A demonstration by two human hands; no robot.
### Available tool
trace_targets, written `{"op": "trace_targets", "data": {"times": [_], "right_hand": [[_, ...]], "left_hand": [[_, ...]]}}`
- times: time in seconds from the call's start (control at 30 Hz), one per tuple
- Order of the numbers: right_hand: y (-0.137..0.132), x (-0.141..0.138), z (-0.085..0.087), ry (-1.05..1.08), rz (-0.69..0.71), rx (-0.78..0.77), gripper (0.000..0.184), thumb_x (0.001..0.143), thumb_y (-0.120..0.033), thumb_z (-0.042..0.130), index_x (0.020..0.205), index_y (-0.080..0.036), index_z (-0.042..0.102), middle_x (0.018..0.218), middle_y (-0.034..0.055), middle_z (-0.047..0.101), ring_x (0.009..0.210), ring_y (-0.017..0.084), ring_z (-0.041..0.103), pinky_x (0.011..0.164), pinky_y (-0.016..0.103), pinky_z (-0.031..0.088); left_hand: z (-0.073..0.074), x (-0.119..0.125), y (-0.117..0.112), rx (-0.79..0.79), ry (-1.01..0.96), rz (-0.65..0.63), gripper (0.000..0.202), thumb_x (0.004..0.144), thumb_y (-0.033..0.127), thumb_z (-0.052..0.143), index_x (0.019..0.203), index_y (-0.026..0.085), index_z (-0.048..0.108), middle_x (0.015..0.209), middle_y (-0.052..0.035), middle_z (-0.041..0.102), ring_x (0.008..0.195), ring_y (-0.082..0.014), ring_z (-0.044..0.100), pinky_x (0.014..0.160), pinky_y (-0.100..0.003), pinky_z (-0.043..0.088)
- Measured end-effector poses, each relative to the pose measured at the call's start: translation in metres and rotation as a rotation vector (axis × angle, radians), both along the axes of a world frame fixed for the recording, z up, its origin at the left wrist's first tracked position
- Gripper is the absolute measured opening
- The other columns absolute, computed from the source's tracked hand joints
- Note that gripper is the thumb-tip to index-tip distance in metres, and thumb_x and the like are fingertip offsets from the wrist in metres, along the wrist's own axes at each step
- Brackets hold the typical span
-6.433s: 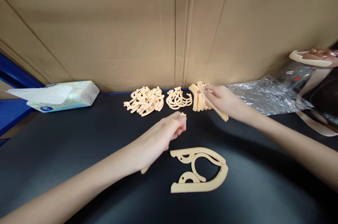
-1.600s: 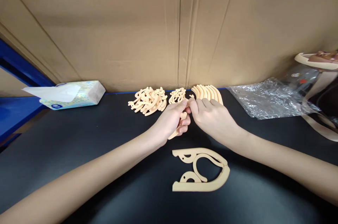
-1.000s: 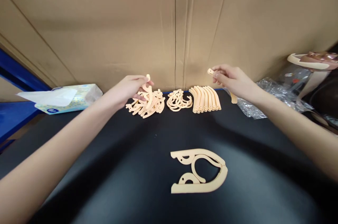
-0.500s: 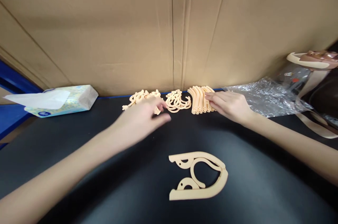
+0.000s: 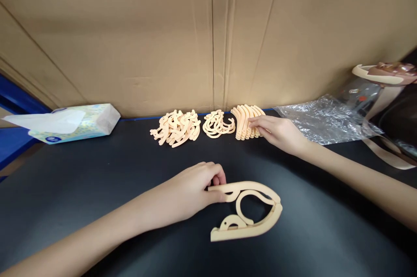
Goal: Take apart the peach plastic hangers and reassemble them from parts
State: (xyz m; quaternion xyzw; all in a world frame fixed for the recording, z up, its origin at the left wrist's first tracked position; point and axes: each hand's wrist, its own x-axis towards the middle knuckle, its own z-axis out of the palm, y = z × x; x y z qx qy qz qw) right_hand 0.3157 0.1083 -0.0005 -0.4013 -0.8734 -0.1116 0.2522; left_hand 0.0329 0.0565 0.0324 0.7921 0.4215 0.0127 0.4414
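A cream folding clothes hanger, folded into a loop with hooks inside, is on the table in front of me. My left hand pinches the free end of its far arm between thumb and fingers; that side looks slightly raised. At the back, my right hand has its fingers closed at the right part of a row of curved hanger arms; the fingertips partly cover the piece they are on. Left of that row lie a small heap of curved hook pieces and a larger jumble of short hanger parts.
Brown cardboard stands upright behind the black table. A tissue pack lies at the back left. Crumpled clear plastic spreads at the back right, beside a transparent item with a beige strap.
My left hand has come back from above the jumbled parts to the hanger and taken hold of its far arm. My right hand stays at the row, shifted slightly left.
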Motion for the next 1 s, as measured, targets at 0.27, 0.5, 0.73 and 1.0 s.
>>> {"op": "trace_targets", "data": {"times": [0.27, 0.5, 0.73, 1.0], "right_hand": [[-0.05, -0.058, 0.033, 0.426, 0.062, -0.795, 0.027, 0.088, -0.041, 0.064, 0.104, -0.02, 0.07, 0.081, 0.0002, 0.071, 0.064, 0.012, 0.059, 0.055, 0.023, 0.044], [-0.044, -0.053, 0.031, 0.511, 0.105, -0.849, 0.028, 0.093, -0.043, 0.058, 0.098, -0.02, 0.072, 0.079, -0.0001, 0.069, 0.061, 0.011, 0.056, 0.053, 0.023, 0.042], [-0.043, -0.059, 0.031, -0.166, 0.062, 0.024, 0.03, 0.101, -0.023, 0.041, 0.097, -0.013, 0.069, 0.076, 0.0077, 0.071, 0.065, 0.019, 0.064, 0.058, 0.031, 0.042], [-0.041, -0.06, 0.029, -0.09, 0.056, -0.276, 0.027, 0.098, -0.018, 0.032, 0.086, -0.017, 0.056, 0.053, -0.0006, 0.056, 0.042, 0.014, 0.046, 0.045, 0.027, 0.03]], "left_hand": [[0.004, 0.015, 0.013, -0.222, -0.433, 0.344, 0.021, 0.083, 0.036, 0.058, 0.087, 0.016, 0.058, 0.078, 0.0007, 0.056, 0.068, -0.0125, 0.048, 0.06, -0.025, 0.038], [0.004, 0.007, 0.014, -0.137, -0.467, 0.393, 0.029, 0.083, 0.044, 0.058, 0.075, 0.016, 0.059, 0.067, 0.0029, 0.044, 0.062, -0.0115, 0.038, 0.059, -0.025, 0.032], [0.002, 0.012, 0.011, 0.155, -0.366, 0.335, 0.034, 0.094, 0.043, 0.038, 0.07, 0.021, 0.048, 0.064, 0.0029, 0.041, 0.062, -0.0148, 0.04, 0.061, -0.028, 0.033], [0.006, 0.012, 0.004, 0.537, -0.156, 0.277, 0.028, 0.096, 0.032, 0.03, 0.071, 0.023, 0.038, 0.067, -0.0001, 0.046, 0.062, -0.0183, 0.044, 0.064, -0.032, 0.031]]}}
